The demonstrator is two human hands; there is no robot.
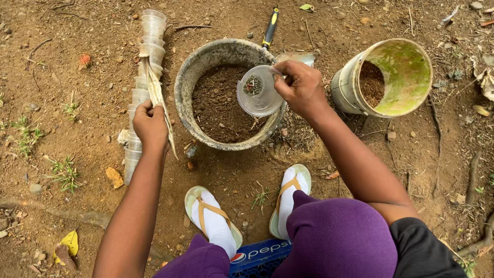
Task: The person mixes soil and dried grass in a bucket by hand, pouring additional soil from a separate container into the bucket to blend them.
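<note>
While fingers grasping clear cup [260, 91] and cup stack [140, 87], soil-filled basin [224, 98], bucket [392, 77].

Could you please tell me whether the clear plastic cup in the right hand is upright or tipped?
Tipped. The clear plastic cup in the right hand is turned on its side over the grey soil-filled basin; its open mouth faces the camera, showing the perforated bottom.

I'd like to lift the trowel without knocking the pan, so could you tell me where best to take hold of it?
Take the trowel by its black and yellow handle, coming from the far side of the soil-filled pan. The handle lies free on bare ground and points away from the pan, while the blade end lies behind the pan rim beside the right hand, so fingers would be crowded there.
</note>
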